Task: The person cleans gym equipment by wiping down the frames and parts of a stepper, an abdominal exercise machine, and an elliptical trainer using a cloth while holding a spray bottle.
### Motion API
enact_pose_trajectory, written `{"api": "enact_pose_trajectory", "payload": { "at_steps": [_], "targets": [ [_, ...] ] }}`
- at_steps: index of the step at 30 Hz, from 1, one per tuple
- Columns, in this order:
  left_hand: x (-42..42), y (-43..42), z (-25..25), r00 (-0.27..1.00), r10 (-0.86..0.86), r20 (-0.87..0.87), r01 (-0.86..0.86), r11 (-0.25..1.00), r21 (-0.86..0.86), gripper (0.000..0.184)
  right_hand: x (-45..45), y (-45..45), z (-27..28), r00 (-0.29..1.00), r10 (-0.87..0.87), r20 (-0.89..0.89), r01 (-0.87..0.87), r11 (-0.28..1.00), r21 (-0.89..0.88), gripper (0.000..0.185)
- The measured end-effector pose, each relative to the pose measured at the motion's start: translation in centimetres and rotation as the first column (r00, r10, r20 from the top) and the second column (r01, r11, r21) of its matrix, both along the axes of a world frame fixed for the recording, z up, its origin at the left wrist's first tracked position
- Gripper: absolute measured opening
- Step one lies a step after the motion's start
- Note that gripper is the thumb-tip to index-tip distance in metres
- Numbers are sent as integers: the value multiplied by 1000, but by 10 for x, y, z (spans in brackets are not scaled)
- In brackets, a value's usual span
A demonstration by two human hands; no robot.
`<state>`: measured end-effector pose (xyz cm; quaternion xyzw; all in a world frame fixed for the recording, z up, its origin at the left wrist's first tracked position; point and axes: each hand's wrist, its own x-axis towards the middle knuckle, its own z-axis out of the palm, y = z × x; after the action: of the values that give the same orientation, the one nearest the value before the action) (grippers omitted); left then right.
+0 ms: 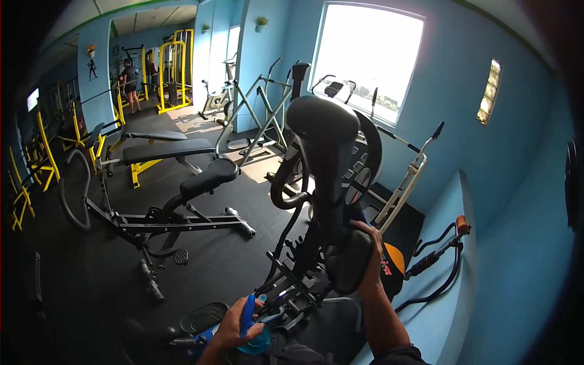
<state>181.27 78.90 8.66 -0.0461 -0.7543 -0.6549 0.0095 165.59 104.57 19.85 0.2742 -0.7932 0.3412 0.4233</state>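
A blue spray bottle (248, 317) is in my left hand (231, 323) at the bottom of the view, with its fingers wrapped round the upper part. My right hand (372, 249) is raised beside a black padded part (350, 264) of the exercise machine in front of me. Its fingers reach behind that part, so their tips and anything they hold are hidden. Above stands the machine's large black rounded top (323, 118), with a dark upright below it.
A black bench machine (210, 177) stands at the left, with a padded bench (167, 150) behind it. Yellow gym frames (172, 76) and a person (129, 85) are farther back. A blue half wall (453, 243) runs along the right, near an orange-and-black seat (394, 261).
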Motion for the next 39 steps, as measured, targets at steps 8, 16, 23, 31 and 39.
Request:
{"api": "enact_pose_trajectory", "payload": {
  "at_steps": [8,16,23,31,39],
  "targets": [
    [-16,32,14,993,-95,-62,99,993,58,49,26,-103,182,914,338,-223,-381,905,-189,71],
    [-7,20,11,998,-38,-52,40,999,33,51,16,-116,156,828,277,-488,-394,906,-156,77],
    [7,17,8,996,36,-78,-32,998,51,49,6,-69,26,914,-6,-407,-19,998,-58,79],
    [0,38,4,996,-87,-35,85,995,-50,50,13,-20,3,989,-27,-146,19,998,-52,66],
    [-15,88,15,984,-119,132,129,989,-70,49,-44,6,-130,983,-102,-151,45,939,-341,70]
  ]
}}
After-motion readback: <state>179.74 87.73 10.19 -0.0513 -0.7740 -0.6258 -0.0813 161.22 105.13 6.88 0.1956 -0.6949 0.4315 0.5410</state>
